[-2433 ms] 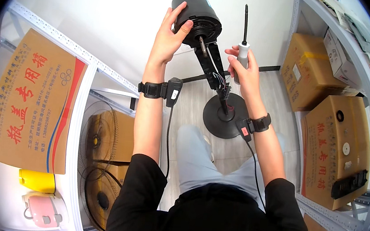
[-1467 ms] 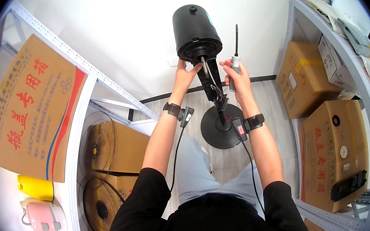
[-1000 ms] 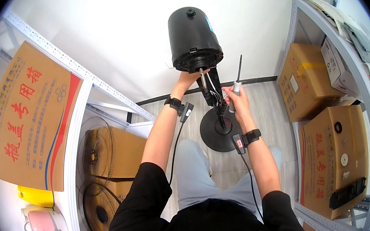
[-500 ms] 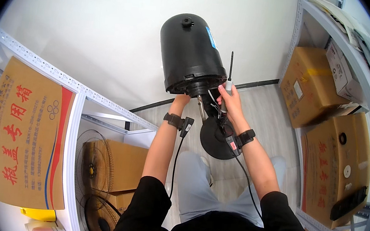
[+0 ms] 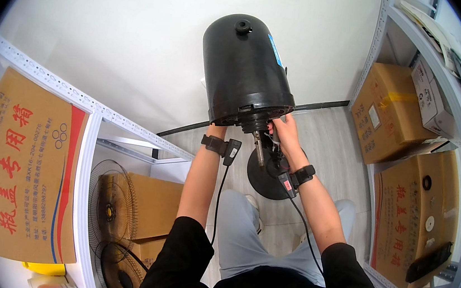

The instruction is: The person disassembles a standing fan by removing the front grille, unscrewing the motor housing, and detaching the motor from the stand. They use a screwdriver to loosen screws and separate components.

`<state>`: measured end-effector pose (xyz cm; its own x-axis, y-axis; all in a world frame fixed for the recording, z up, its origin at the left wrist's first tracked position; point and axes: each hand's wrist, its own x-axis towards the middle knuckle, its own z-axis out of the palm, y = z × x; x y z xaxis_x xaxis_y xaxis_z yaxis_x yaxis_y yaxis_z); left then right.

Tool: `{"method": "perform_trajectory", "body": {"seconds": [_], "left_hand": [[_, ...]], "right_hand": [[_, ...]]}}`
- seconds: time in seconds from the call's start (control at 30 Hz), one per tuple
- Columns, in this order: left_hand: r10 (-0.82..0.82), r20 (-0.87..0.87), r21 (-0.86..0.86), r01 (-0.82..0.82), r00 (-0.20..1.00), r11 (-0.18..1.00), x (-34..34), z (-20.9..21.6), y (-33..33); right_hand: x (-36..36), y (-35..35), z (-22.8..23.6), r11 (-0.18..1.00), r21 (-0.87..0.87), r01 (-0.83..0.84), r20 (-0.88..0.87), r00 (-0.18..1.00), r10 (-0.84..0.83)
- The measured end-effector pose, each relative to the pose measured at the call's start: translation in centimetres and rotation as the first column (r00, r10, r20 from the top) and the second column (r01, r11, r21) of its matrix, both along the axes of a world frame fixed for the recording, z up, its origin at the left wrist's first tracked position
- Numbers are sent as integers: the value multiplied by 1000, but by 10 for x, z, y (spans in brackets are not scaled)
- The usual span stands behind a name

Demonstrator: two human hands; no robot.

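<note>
Over the floor [image 5: 342, 150], short of its far edge, the fan head [image 5: 247, 61] leans above its round base [image 5: 263, 178]. Behind it, the left hand [image 5: 217, 131] is mostly hidden, its grip impossible to tell; the right hand [image 5: 286, 135] is wrapped round a screwdriver [image 5: 277, 131]. Underside work seems in hand; the next move calls for steady support.
</note>
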<state>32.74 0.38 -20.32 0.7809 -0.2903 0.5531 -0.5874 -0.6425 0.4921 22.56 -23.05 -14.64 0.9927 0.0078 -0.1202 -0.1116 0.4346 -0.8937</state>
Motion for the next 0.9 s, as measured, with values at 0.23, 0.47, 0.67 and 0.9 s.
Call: {"method": "perform_trajectory", "body": {"seconds": [0.23,0.47,0.67,0.9], "left_hand": [[-5,18,-14,5,1000,1000,-7,-1,1],[-16,-150,-263,-24,989,965,-63,42,6],[-179,33,-838,125,983,531,-160,176,-44],[-188,-16,-783,105,982,613,-201,224,-83]], "right_hand": [[0,1,1,999,37,15,0,1000,-15],[-24,-23,27,966,188,177,61,980,-192],[-69,-42,110,949,309,55,267,953,-142],[-86,-25,139,988,156,-13,365,930,-46]]}}
